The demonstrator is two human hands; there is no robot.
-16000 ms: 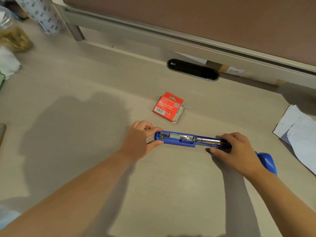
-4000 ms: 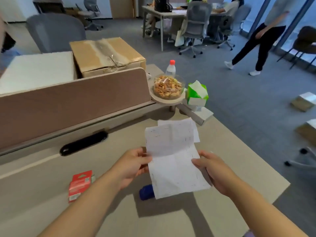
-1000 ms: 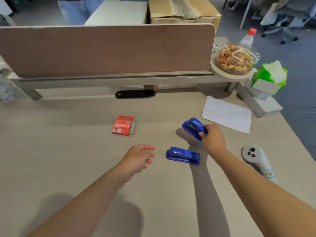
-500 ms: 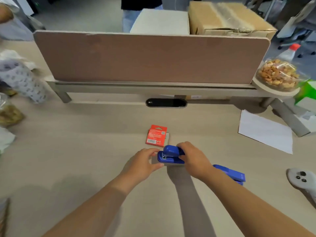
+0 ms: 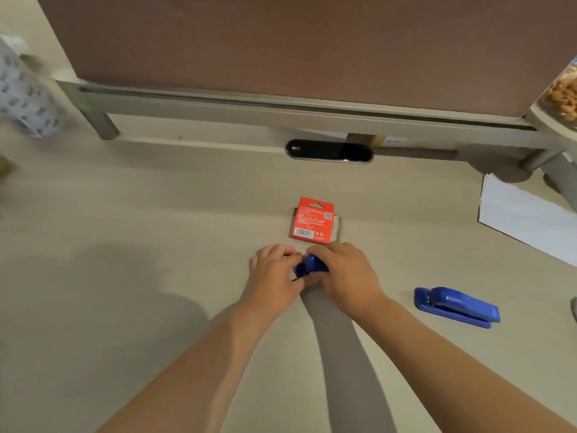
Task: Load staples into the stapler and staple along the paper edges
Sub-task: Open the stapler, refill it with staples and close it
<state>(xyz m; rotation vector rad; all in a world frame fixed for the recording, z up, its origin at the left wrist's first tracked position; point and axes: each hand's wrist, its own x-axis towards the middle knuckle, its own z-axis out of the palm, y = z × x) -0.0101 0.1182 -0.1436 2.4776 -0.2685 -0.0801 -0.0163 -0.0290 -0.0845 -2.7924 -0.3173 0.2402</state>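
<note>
A blue stapler [image 5: 309, 266] sits on the desk between both my hands, mostly hidden by them. My left hand [image 5: 274, 278] grips its left end with the fingers curled. My right hand [image 5: 346, 276] covers its right side and top. Just beyond the hands lies a red staple box [image 5: 313, 221]. A second blue stapler [image 5: 457, 306] lies shut on the desk to the right, apart from my hands. A white sheet of paper [image 5: 527, 218] rests at the far right of the desk.
A brown partition panel [image 5: 296, 42] on a grey rail closes the back of the desk. A black oval cable slot [image 5: 329, 150] sits below it. A patterned roll [image 5: 25, 92] stands far left; a snack bowl [image 5: 565, 92] shows at the right edge.
My head has tilted down and closer to the desk. Both hands have closed tighter around the blue stapler. The other stapler and the red box have not moved.
</note>
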